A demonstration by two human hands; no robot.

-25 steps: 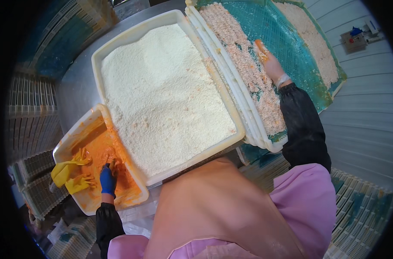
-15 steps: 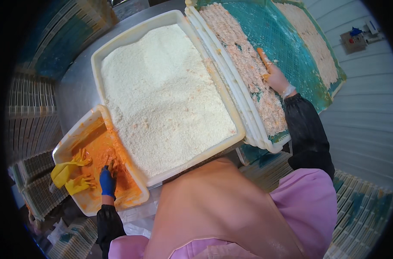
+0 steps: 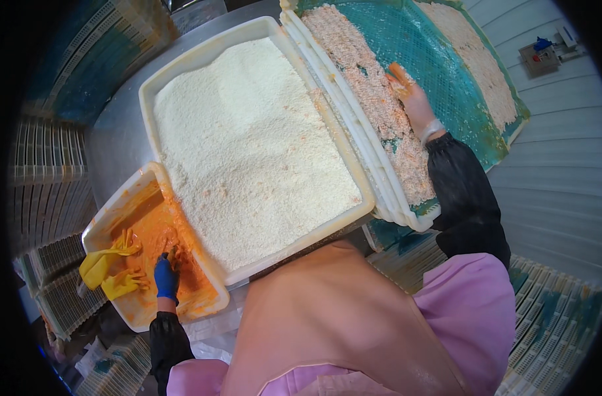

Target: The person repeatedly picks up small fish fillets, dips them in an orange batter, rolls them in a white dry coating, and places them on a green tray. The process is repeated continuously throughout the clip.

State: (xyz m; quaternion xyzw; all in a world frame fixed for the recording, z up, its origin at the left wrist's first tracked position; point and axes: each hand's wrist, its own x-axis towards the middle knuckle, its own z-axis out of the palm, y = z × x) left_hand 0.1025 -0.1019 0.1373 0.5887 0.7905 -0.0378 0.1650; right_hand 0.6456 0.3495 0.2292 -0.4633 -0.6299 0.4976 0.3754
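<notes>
In a blue glove, my left hand is down in the orange batter of a small white tub. Its fingertips are smeared and partly sunk, so their grip is hidden. My right hand, in a thin pale glove with orange-coated fingers, rests over a row of crumb-coated pieces. Its fingers are apart and touch the row's edge. This row lies on green mesh in a white-framed tray. Between my hands stands a large white bin of pale breadcrumbs, with orange flecks in them.
Yellow gloves hang over the batter tub's left side. A second coated row lies along the mesh's far right edge. Stacked slatted trays stand at left, with more at lower right. A switch box is on the wall.
My right hand has shifted slightly up and left along the coated row, and its pointing finger has drawn in. The left hand stays in the batter, almost unmoved.
</notes>
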